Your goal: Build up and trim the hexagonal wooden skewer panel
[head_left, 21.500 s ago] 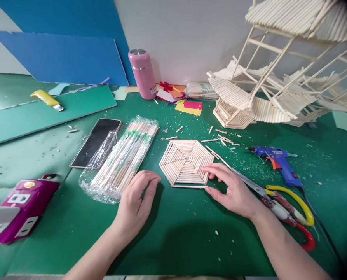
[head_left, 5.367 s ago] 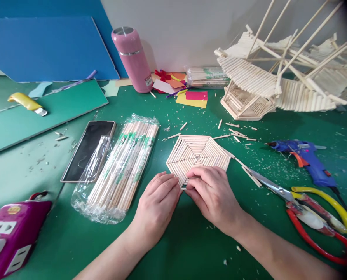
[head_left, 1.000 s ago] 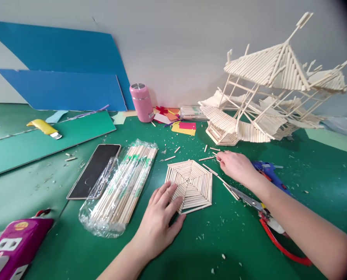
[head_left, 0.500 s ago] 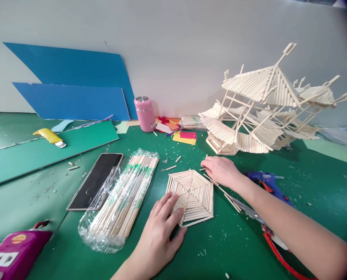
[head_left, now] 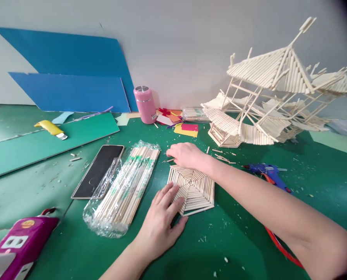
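Note:
A flat polygonal panel of wooden sticks (head_left: 195,196) lies on the green table. My left hand (head_left: 163,217) rests at its left edge, fingers apart, fingertips on the sticks, holding nothing. Beyond the panel's far edge is my right hand (head_left: 185,154), its fingers bent together near a short stick piece (head_left: 170,160); whether they grip it is hard to tell. My right forearm passes over the panel's right side. Cut stick pieces (head_left: 222,158) lie to the right of that hand. A plastic bag of sticks (head_left: 129,186) is left of the panel.
A stick-built pavilion model (head_left: 266,105) stands at the back right, with a blue glue gun (head_left: 268,173) before it. Red scissor handles (head_left: 284,249) show under my right forearm. Leftward are a phone (head_left: 99,171), a magenta power strip (head_left: 24,245) and a yellow cutter (head_left: 49,127). Behind is a pink flask (head_left: 145,105).
My right hand has moved left, from the stick pieces right of the panel to its far edge. My left hand stays on the panel. The view has shifted slightly.

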### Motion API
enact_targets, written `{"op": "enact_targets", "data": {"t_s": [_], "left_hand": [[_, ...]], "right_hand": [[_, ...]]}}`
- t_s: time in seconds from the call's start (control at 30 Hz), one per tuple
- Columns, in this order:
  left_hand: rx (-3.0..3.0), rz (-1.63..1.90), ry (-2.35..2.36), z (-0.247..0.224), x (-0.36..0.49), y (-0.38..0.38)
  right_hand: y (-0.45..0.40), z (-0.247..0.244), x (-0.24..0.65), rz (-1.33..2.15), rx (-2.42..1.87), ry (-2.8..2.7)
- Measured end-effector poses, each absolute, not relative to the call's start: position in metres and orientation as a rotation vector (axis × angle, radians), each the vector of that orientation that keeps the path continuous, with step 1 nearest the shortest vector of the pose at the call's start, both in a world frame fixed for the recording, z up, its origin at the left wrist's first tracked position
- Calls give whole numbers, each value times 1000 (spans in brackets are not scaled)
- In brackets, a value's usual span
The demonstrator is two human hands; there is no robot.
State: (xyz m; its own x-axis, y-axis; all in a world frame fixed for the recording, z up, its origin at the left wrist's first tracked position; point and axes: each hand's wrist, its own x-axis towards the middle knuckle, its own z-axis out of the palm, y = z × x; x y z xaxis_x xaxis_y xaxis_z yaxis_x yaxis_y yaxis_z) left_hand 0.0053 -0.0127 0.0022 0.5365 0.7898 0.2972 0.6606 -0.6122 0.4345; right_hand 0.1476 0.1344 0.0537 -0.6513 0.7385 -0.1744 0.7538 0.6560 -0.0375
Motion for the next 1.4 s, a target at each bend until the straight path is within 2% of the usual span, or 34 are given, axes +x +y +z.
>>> {"op": "enact_targets", "data": {"t_s": [0.13, 0.33, 0.57, 0.6, 0.67, 0.73, 0.9, 1.07, 1.2, 1.4], "left_hand": [[2489, 742, 1200, 3, 5, -13], [2389, 1102, 1313, 5, 1, -9], [2221, 1155, 1317, 23, 5, -15], [2188, 1134, 1292, 28, 8, -17], [2081, 1074, 1247, 36, 17, -22], [1940, 1016, 1209, 44, 27, -25], [1761, 997, 1151, 51, 54, -22], [1441, 1038, 1117, 49, 71, -16], [1249, 1065, 1094, 46, 74, -13], [1269, 1316, 1261, 31, 54, -1]], "right_hand": [[142, 44, 135, -256, 1277, 2657], [133, 60, 158, -381, 1487, 2727], [52, 76, 203, -754, 1619, 3008], [38, 74, 207, -835, 1648, 3027], [12, 69, 211, -1321, 1760, 3024], [-7, 64, 212, -1639, 1799, 2959], [-28, 53, 212, -2029, 2072, 2748], [-29, 45, 211, -2063, 2289, 2680], [-26, 44, 212, -1981, 2288, 2724], [-19, 41, 233, -1607, 2541, 2797]]}}
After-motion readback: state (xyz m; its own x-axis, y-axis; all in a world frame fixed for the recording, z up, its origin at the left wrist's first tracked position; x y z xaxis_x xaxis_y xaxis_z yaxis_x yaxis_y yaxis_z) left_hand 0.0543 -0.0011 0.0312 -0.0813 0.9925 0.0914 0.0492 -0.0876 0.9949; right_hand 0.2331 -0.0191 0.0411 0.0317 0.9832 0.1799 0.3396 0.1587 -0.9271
